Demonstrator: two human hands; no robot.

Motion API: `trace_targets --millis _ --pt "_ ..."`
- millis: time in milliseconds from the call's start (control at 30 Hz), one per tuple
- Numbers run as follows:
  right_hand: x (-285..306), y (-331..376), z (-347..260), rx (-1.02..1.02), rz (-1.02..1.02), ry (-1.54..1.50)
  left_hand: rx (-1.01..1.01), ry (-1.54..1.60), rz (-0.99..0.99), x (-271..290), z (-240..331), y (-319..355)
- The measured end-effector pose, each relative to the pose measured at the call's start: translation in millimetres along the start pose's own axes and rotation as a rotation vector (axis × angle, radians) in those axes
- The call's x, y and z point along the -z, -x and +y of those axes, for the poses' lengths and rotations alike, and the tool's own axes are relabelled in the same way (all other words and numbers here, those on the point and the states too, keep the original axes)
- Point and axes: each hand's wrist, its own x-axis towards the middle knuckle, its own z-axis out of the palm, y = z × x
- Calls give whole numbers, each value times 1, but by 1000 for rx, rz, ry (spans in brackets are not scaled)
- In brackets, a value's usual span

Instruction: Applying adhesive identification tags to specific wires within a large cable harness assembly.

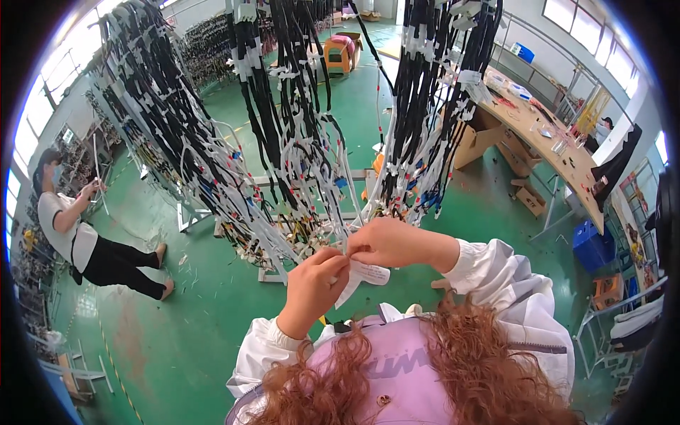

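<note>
**Both hands pinched on a white paper tag at the foot of the hanging wire bundles**

The left hand [312, 287] is closed, thumb and fingers pinching the white paper tag [363, 275] from the left. The right hand [386, 243] is closed too, its fingertips gripping the upper end of the same tag, where it meets a thin white strand coming down from above. The two hands touch each other at that spot. The tag hangs between and just below them, slanted and partly folded, with small print on it that is too fine to make out. Whether it is already fixed to the strand cannot be told.

Just above the hands hang the wire bundles [297, 142], dense black and white looms dotted with red and blue ends, on racks that run off to the left and back. Many white tags already show along these bundles, so by the look of it a good part of the labelling is done and this one is the piece in hand; how many remain cannot be judged.

Below lies a green floor [191, 312]. At far left another person [78, 234] in a white top works at a rack. To the right stands a long wooden table [559, 152] with small items, cardboard boxes [474, 138] beside it and a blue bin [591, 244] near its end.
</note>
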Motion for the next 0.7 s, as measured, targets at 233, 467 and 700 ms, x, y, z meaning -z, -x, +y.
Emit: trace_targets --millis 233,467,700 --pt "-5 -6 7 -139 247 -305 1 44 17 2 -8 -4" --pt "-7 5 -6 -48 238 -104 54 155 113 -2 -10 -10" --pt "-4 10 0 -109 130 -119 -111 33 88 -9 -7 -10"
